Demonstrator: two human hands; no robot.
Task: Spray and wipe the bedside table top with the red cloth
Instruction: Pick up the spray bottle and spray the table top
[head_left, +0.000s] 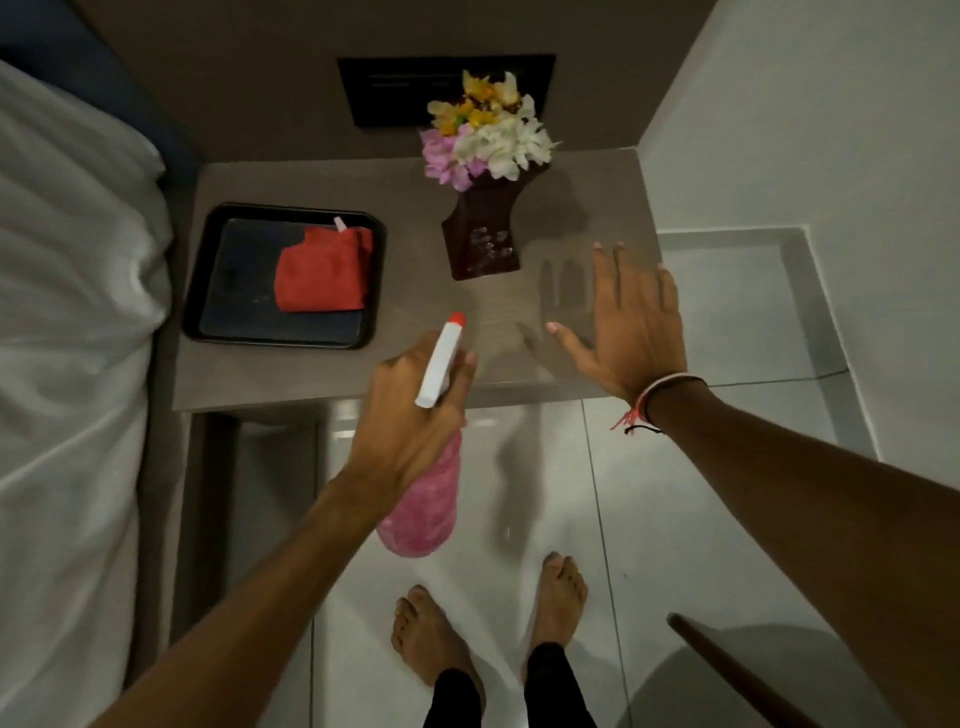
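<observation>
The grey bedside table top (322, 374) fills the middle of the view. My left hand (410, 410) grips a pink spray bottle (423, 504) by its white trigger head, whose red nozzle points over the table's front edge. My right hand (628, 327) hovers flat with spread fingers above the right part of the top, holding nothing. The folded red cloth (322, 273) lies in a black tray (205, 291) at the table's left side, apart from both hands.
A dark brown vase (483, 234) of white, pink and yellow flowers stands mid-table at the back. The white bed (67, 338) borders the left. A black wall panel (395, 88) hangs behind. My bare feet stand on glossy white tiles (675, 519). A dark wooden pole (727, 670) leans at lower right.
</observation>
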